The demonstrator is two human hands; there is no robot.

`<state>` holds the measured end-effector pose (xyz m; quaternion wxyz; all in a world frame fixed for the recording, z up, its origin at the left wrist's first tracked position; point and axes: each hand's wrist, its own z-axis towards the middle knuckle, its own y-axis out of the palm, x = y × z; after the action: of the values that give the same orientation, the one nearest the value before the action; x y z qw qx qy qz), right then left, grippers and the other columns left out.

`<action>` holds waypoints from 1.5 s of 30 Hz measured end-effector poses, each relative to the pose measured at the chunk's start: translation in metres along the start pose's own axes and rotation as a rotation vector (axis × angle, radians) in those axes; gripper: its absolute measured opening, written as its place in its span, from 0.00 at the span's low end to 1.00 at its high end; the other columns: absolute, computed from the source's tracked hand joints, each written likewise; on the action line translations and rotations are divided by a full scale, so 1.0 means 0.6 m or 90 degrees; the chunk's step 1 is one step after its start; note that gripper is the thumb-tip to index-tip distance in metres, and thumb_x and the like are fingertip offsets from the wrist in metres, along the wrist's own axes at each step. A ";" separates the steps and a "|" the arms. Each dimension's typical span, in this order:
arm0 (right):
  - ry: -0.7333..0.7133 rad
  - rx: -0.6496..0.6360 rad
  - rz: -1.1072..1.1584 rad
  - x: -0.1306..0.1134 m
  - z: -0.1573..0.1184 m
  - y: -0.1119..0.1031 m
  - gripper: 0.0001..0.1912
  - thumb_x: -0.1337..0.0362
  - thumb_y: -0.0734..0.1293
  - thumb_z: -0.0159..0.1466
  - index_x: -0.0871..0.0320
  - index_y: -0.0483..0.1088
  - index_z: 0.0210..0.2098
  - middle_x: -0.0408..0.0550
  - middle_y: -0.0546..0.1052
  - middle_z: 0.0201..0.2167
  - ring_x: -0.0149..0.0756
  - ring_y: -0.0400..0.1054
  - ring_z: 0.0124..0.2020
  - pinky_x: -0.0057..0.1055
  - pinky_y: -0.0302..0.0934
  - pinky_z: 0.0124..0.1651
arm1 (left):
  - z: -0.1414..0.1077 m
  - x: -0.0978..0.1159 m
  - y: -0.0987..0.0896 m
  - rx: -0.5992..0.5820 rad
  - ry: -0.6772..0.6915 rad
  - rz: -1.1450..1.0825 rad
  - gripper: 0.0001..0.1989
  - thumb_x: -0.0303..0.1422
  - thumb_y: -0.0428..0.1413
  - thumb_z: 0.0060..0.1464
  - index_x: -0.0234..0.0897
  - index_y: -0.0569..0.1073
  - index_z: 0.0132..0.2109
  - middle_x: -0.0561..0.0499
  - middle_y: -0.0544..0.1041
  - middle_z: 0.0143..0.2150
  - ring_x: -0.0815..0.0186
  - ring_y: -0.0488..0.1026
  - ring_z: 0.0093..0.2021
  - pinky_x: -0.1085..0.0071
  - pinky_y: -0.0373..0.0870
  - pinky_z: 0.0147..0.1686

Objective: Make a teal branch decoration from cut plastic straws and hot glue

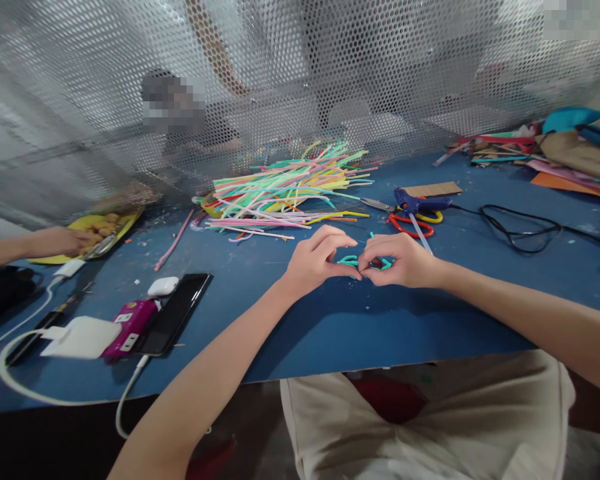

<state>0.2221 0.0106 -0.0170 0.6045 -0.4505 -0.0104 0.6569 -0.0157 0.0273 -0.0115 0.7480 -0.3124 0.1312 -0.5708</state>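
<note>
A bent piece of teal pipe cleaner (349, 261) is between my two hands, above the blue table (300, 327). My left hand (313, 261) pinches its left side with thumb and fingers curled. Close against it, my right hand (403, 261) is closed with thumb and fingertips together on the same teal piece, whose ends show past the fingers. The fingers hide part of its shape. Just beyond my right hand lie scissors (413, 228) with red and yellow handles, and a dark blue glue gun (408, 201) with a glue stick.
A heap of pastel pipe cleaners (290, 190) lies at the back by a perforated metal screen (280, 67). At left are a phone (183, 313), white earbud case (163, 287), charger (85, 337) and another person's hand (75, 241) over a yellow plate (45, 259). A black cord (520, 248) curls at right.
</note>
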 end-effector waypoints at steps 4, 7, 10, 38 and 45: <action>0.011 0.010 0.009 -0.002 0.000 0.001 0.07 0.73 0.69 0.58 0.54 0.77 0.32 0.42 0.79 0.28 0.31 0.66 0.29 0.31 0.63 0.36 | 0.003 0.003 0.001 0.026 0.016 0.003 0.27 0.51 0.65 0.52 0.39 0.73 0.52 0.49 0.76 0.44 0.75 0.66 0.27 0.75 0.67 0.28; 0.020 0.004 0.019 -0.004 0.001 -0.002 0.07 0.73 0.69 0.58 0.54 0.76 0.32 0.42 0.80 0.29 0.32 0.67 0.29 0.31 0.64 0.36 | 0.003 0.003 0.002 0.035 0.031 0.014 0.27 0.51 0.64 0.52 0.40 0.73 0.52 0.49 0.76 0.44 0.74 0.67 0.28 0.75 0.68 0.30; 0.023 0.007 0.028 -0.006 0.003 -0.004 0.07 0.73 0.69 0.57 0.54 0.76 0.32 0.42 0.80 0.29 0.32 0.67 0.29 0.31 0.64 0.36 | 0.001 0.000 0.002 0.037 0.044 0.032 0.27 0.51 0.64 0.52 0.40 0.73 0.53 0.48 0.76 0.45 0.73 0.68 0.29 0.74 0.69 0.31; 0.025 -0.010 0.020 -0.006 0.004 -0.003 0.07 0.74 0.69 0.59 0.55 0.76 0.33 0.41 0.79 0.30 0.31 0.67 0.31 0.30 0.63 0.39 | 0.007 0.002 -0.001 0.046 0.052 0.035 0.29 0.51 0.65 0.49 0.39 0.72 0.52 0.50 0.75 0.44 0.75 0.65 0.27 0.76 0.68 0.29; 0.047 0.007 0.019 -0.008 0.004 -0.006 0.08 0.74 0.69 0.58 0.55 0.76 0.32 0.42 0.79 0.30 0.31 0.68 0.31 0.29 0.64 0.37 | 0.004 0.000 -0.002 0.042 0.033 0.038 0.28 0.50 0.65 0.51 0.40 0.71 0.53 0.50 0.74 0.43 0.77 0.61 0.24 0.76 0.68 0.29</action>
<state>0.2228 0.0091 -0.0108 0.5968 -0.4713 0.0225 0.6490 -0.0154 0.0277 -0.0088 0.7710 -0.2687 0.1413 -0.5599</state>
